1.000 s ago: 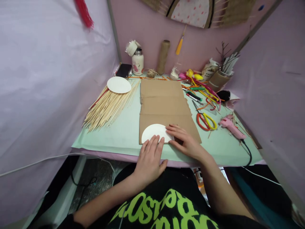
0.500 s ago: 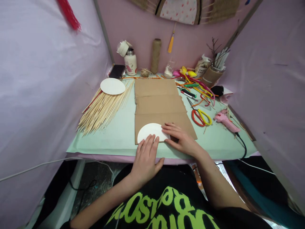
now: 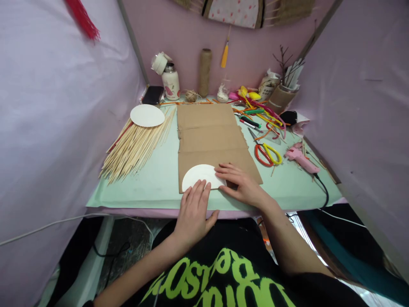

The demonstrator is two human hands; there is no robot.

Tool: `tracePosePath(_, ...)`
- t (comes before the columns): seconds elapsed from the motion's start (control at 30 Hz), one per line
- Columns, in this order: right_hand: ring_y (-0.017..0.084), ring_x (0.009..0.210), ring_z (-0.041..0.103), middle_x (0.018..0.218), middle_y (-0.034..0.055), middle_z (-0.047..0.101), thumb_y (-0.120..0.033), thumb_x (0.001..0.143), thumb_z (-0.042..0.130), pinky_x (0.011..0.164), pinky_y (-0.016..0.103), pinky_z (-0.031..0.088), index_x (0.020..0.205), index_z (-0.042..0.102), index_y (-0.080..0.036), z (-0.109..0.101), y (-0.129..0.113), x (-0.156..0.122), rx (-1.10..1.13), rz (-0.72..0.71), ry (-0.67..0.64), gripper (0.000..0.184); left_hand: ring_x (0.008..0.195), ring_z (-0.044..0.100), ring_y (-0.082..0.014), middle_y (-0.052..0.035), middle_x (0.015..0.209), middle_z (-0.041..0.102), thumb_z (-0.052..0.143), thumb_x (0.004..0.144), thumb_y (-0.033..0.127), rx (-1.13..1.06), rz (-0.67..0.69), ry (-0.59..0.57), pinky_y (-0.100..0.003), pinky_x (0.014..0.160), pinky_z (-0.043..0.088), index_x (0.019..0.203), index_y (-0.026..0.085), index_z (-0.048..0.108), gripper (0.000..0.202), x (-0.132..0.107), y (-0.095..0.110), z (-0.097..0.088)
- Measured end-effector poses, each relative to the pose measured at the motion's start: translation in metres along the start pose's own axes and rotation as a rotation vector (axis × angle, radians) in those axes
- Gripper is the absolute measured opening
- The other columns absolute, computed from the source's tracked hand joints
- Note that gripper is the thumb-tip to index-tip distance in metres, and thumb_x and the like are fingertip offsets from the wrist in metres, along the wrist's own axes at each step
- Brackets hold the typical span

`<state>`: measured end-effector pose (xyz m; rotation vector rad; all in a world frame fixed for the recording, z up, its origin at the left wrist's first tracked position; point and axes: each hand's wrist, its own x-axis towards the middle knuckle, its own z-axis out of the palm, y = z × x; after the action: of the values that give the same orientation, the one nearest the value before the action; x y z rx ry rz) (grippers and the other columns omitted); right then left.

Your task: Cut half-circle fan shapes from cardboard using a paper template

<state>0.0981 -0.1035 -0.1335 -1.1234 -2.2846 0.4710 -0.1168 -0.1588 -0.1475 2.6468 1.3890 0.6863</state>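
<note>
Resting as they did a second ago, your left hand (flat, fingers extended) and right hand (fingers outstretched, thumb apart), neither clasping anything, keep one white half-disc along the creased cardboard sheet's near edge, its placement seemingly settled.

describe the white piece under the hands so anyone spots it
On the green table lies cardboard. At its near edge, the left hand and right hand touch a white half-circle. Its straight side sets it apart from the disc atop the sticks.
</note>
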Motion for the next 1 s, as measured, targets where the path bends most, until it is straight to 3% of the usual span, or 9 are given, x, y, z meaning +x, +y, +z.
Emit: tracePosePath(1.0, 0.024, 0.132, 0.046, 0.131, 0.0065, 0.060, -0.028, 0.088, 0.059, 0.111, 0.055, 0.034, 0.124, 0.060, -0.025, -0.0001, -0.0007, -0.0005, -0.012, -0.001, 0.007, 0.037, 0.137, 0.036, -0.0299, -0.0210, 0.142, 0.047, 0.051, 0.088, 0.035, 0.025, 0.018, 0.024, -0.046, 0.110, 0.030, 0.137, 0.006, 0.041, 0.058, 0.0000, 0.0002, 0.0018)
